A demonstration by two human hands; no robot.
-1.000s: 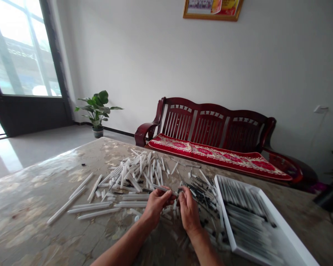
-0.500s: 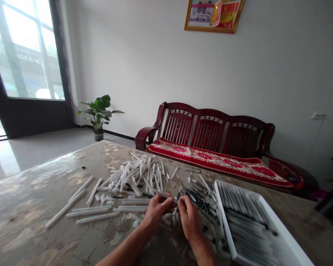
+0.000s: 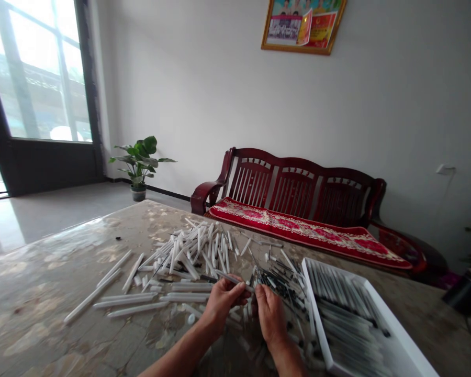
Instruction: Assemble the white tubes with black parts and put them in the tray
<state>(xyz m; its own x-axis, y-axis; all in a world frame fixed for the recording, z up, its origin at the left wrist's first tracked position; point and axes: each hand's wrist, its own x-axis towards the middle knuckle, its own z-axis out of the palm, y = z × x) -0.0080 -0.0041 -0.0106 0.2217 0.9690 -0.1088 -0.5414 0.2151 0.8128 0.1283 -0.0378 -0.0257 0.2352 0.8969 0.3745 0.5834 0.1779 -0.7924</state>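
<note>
Fingers (image 3: 238, 287) of the left hand (image 3: 219, 305) are pinching a thin tube (image 3: 248, 287), and from afar I'm watching it slanting above the table (image 3: 35, 275), right between both hands! At the tube's right end the right hand (image 3: 271, 315) is hovering, thumb and fingertips bunching close; whether they're gripping it, I'm not managing to tell. Beyond, white sticks (image 3: 199, 245) are lying heaped, several more resting flat to the left. Dark parts (image 3: 280, 280) are lying jumbled nearby, and a white box (image 3: 406, 327) is holding rows of grey sticks (image 3: 339, 288).
</note>
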